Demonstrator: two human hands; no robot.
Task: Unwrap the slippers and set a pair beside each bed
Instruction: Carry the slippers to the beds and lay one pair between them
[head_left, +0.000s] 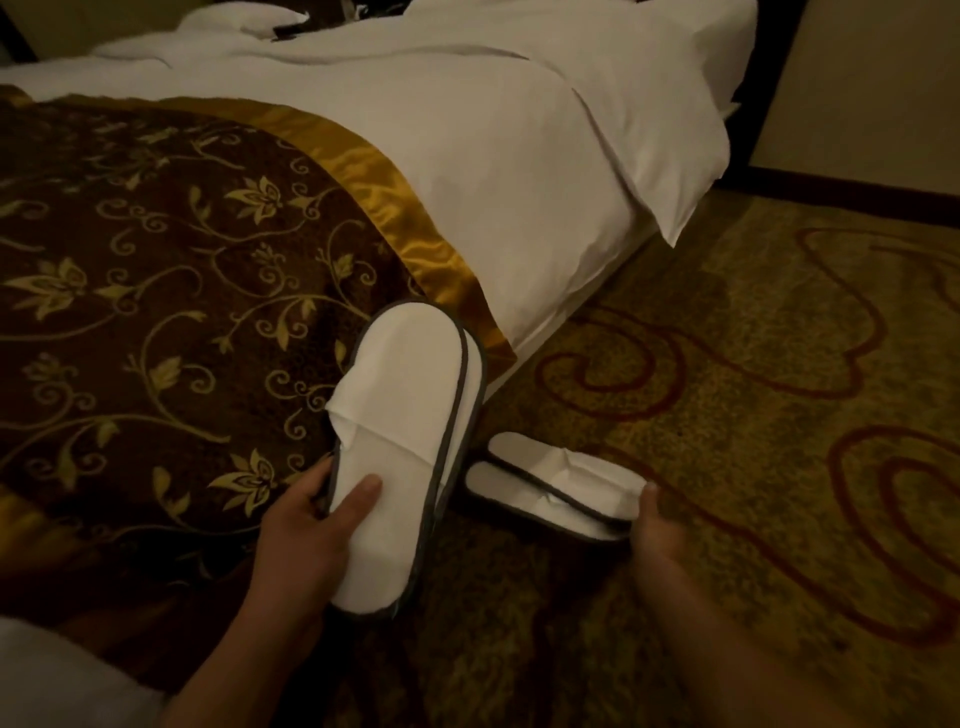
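Patterned carpet (753, 364), olive-gold with dark red scrolls, fills the floor from 3 o'clock down to 6 o'clock. At 12 o'clock a bed (467, 171) runs away from the camera, made up with a white duvet whose corner hangs off the mattress edge at about 2 o'clock. Across its foot, from 9 to 11 o'clock, lies a dark brown runner (156, 270) with gold floral scrolls and a shiny gold band along its far edge. A pale wall (857, 88) with a dark skirting board stands at 1 to 2 o'clock, and light in the room is dim and warm.

Near centre, the left hand (306, 514) holds a stacked pair of white slippers with grey trim, the held pair (405, 436), upright against the bed's side; the thumb lies on the top insole and the fingers curl behind the heel, so the grip is closed around it.

At 4 o'clock from centre, a second pair, the floor pair (556, 488), lies flat on the carpet just beside the bed's foot corner, one slipper alongside the other. The right hand (654, 525) is at their toe ends, a fingertip touching the nearer slipper; whether its grip is closed on them cannot be told.
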